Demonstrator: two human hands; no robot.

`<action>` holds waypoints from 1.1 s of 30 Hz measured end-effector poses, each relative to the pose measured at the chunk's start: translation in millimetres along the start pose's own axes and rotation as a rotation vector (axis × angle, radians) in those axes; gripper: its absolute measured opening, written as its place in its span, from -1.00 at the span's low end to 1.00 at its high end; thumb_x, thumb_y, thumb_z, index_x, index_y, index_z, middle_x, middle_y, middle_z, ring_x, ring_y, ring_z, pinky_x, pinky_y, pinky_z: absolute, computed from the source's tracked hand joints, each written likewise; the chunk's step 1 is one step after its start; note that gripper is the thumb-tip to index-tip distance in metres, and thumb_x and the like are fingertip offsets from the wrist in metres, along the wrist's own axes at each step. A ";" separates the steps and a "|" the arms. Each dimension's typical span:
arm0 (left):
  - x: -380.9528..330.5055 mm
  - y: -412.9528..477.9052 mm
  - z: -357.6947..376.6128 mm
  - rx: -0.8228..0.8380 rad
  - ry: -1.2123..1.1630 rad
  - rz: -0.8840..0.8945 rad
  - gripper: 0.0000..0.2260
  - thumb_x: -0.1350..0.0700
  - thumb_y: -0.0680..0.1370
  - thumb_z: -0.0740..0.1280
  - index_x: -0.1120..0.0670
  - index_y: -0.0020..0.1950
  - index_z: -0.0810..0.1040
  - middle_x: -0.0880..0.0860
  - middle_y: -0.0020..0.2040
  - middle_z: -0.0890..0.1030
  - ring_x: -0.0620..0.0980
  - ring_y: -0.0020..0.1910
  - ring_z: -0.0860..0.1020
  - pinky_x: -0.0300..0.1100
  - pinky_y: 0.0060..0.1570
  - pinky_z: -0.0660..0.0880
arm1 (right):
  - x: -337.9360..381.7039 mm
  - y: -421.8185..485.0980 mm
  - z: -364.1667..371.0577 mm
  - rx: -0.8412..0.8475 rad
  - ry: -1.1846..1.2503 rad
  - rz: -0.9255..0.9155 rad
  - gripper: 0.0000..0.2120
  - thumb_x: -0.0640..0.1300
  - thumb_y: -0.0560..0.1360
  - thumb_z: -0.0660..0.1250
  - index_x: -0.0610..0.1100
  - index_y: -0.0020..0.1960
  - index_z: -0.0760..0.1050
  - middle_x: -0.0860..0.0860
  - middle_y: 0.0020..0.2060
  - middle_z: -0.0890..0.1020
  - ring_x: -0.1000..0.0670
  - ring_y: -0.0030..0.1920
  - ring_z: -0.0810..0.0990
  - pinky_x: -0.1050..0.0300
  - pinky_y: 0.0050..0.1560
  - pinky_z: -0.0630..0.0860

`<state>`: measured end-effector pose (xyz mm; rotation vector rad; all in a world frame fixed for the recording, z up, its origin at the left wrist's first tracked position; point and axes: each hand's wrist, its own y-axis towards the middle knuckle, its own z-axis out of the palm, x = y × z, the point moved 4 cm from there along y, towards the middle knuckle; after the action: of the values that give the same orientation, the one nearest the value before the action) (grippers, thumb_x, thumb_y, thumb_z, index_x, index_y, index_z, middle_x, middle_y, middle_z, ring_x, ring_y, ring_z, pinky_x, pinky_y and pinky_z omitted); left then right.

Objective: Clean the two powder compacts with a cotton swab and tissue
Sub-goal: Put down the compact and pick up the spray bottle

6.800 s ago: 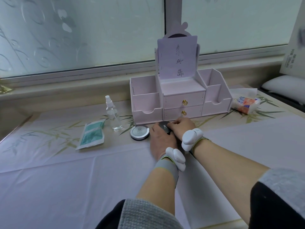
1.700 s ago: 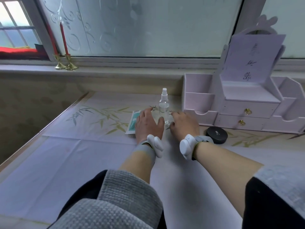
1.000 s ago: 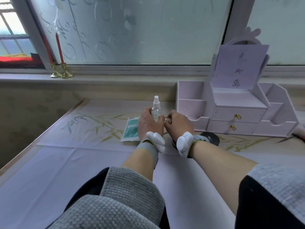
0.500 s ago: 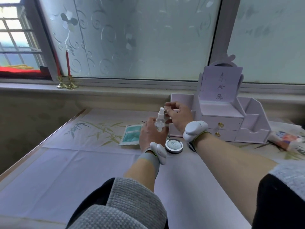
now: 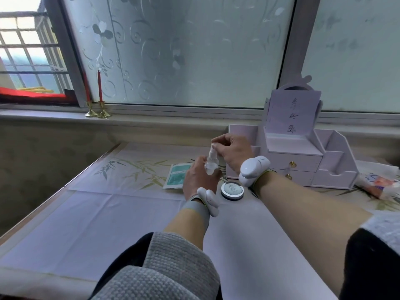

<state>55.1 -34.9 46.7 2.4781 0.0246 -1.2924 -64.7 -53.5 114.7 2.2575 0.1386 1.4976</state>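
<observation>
My left hand (image 5: 200,180) grips the body of a small clear spray bottle (image 5: 211,161), held upright above the table. My right hand (image 5: 232,151) pinches the bottle's top between fingers and thumb. A round silver powder compact (image 5: 232,190) lies shut on the table just right of my left wrist. The second compact is hidden from view. A green-and-white packet (image 5: 176,177) lies flat to the left of my left hand. No loose cotton swab shows.
A pale pink desk organiser (image 5: 303,161) with two drawers stands behind the hands at the right. A tissue pack (image 5: 378,185) lies at the far right. Two red candles (image 5: 99,87) in brass holders stand on the window sill. A white cloth (image 5: 97,224) covers the table's near part.
Both hands lifted the spray bottle off the table. My right hand rose to the bottle's top. The view shifted so the silver compact shows beside my left wrist.
</observation>
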 end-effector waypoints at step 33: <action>2.9 34.8 10.8 0.024 0.085 -0.024 -0.68 -0.02 0.50 0.40 -0.04 0.24 0.51 0.09 0.09 0.69 0.18 0.11 0.60 -0.09 -0.04 0.48 | -16.0 2.9 20.5 -0.073 -0.363 -0.221 -0.87 -0.13 0.52 0.38 -0.04 0.06 0.61 0.03 -0.10 0.70 -0.01 -0.10 0.65 0.23 -0.13 0.48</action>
<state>54.2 -71.3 48.9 2.5588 0.0599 -1.2032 -53.2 -67.1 95.5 2.3246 0.2118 0.9507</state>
